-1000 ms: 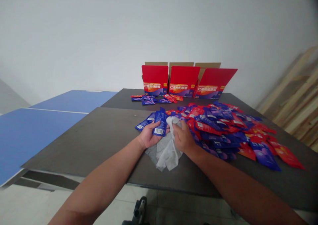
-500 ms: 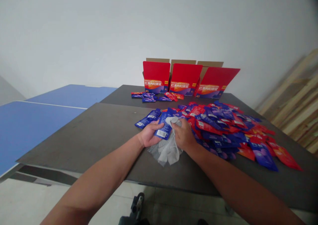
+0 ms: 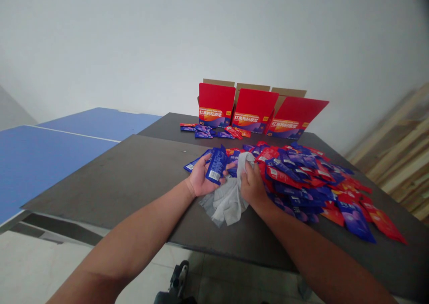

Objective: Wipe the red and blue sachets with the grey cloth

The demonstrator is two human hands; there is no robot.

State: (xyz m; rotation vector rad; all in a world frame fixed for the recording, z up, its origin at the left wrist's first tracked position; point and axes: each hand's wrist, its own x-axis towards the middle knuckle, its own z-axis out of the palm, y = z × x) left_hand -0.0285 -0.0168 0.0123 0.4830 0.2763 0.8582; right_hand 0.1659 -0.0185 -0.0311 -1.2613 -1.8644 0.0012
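Observation:
A blue pouch [image 3: 217, 164] with a white barcode rests in my left hand [image 3: 203, 178], its fingers curled around the lower part. Gathered in my right hand [image 3: 253, 183] is a light grey cloth [image 3: 231, 199], whose loose end hangs down to the dark table top. The cloth's upper fold stands beside the pouch, a small gap apart. Another blue pouch [image 3: 192, 164] lies just behind my left hand. To the right of my right hand spreads a heap of red and blue pouches [image 3: 301, 174].
Three red boxes [image 3: 216, 103] with raised lids stand in a row at the back of the dark table [image 3: 100, 187]. Before them lie several small red and blue sachets [image 3: 204, 132]. A blue table [image 3: 67, 136] adjoins on the left; wooden boards [image 3: 395, 152] lean at the right.
My right hand has drawn the cloth away from the pouch, slightly to the right. My left hand has turned the pouch a little and its fingers now show past its right edge.

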